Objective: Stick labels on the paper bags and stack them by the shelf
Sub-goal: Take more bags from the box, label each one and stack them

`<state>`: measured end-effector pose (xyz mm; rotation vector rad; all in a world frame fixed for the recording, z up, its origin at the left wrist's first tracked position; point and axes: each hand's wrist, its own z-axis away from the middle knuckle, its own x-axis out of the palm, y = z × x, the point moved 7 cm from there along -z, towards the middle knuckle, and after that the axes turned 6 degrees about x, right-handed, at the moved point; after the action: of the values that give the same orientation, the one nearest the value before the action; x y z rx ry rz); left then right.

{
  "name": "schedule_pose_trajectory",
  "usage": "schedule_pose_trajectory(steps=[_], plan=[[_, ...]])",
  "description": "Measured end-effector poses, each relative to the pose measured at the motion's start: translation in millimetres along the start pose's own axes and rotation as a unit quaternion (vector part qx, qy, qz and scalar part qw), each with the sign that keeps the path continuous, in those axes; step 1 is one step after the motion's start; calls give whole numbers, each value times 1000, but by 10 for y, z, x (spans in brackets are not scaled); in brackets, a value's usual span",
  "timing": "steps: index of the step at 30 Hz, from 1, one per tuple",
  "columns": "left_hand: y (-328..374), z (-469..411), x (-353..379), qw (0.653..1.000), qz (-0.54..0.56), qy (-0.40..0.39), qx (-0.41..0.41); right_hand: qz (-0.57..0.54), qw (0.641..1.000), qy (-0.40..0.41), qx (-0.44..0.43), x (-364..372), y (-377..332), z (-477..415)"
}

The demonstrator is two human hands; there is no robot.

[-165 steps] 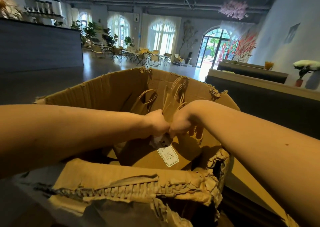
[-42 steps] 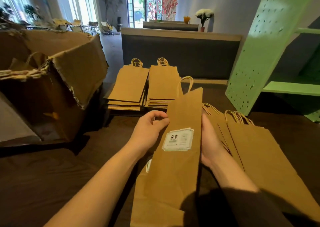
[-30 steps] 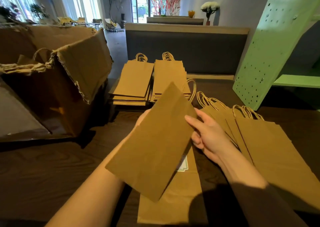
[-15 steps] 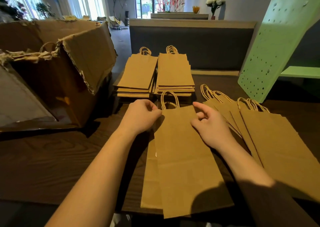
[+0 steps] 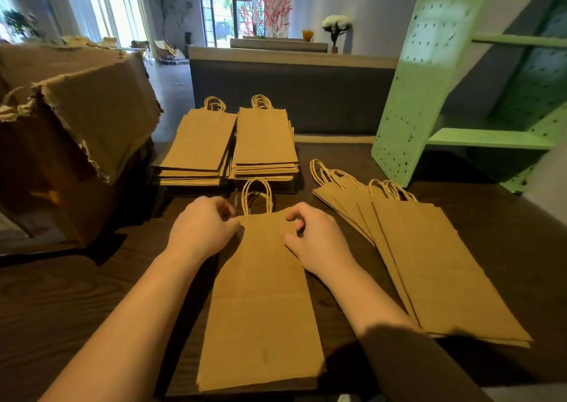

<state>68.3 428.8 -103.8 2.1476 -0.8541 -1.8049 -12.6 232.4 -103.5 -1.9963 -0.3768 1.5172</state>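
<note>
Both hands are down on the paper bag [image 5: 260,303], which lies flat on the dark wooden table [image 5: 61,294] right in front of us, plain brown face up, its twisted handles [image 5: 257,181] pointing away. Our left hand [image 5: 204,228] sits at the bag's top left corner, knuckles up and fingers curled under. We cannot tell whether they pinch the paper or only touch it. Our right hand [image 5: 319,242] rests on the top right corner with the thumb flat on the paper and the index finger hooked above it. There is a gap between them and nothing clasped. Just beyond the handles sit two neat piles of bags side by side, the left stack [image 5: 198,147] and the right stack [image 5: 265,139]. Off to our right a fanned row of bags [image 5: 429,263] overlaps near the foot of the green perforated shelf [image 5: 429,79]. At our left stands a torn cardboard box [image 5: 76,131].
</note>
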Motion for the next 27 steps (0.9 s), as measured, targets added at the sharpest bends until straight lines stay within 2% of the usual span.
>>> schedule_pose_trajectory(steps=[2,4,7,9,10,12,16,18,19,20,22,23,25,27], plan=[[138,27,-15,998,2,12,55,21,1000,6,0,-11,-20,18],[373,115,-6,990,38,-9,133,45,999,23,-4,-73,-28,48],[752,286,101,966,70,-86,235,92,990,109,7,-378,42,104],[943,352,204,950,42,-153,269,156,972,162,62,-636,193,110],[1023,374,264,941,20,-193,276,188,963,161,105,-744,315,110],[1172,415,358,925,-16,-256,281,225,949,107,194,-886,590,115],[1567,446,478,921,28,-274,277,215,931,6,294,-1038,998,185],[1727,420,633,922,101,-295,229,198,929,-10,311,-1072,1100,214],[1769,408,728,915,183,-320,164,192,929,-7,317,-1097,1140,233],[1787,405,842,891,290,-342,71,183,928,1,324,-1126,1189,254],[1831,444,1008,798,482,-346,-104,171,925,8,338,-1164,1289,300],[1855,460,1041,763,532,-332,-156,177,923,-1,342,-1156,1331,318],[1908,479,1065,741,564,-307,-194,213,917,-23,335,-1110,1366,341],[1941,473,1064,746,570,-282,-195,229,919,-31,321,-1086,1320,332]])
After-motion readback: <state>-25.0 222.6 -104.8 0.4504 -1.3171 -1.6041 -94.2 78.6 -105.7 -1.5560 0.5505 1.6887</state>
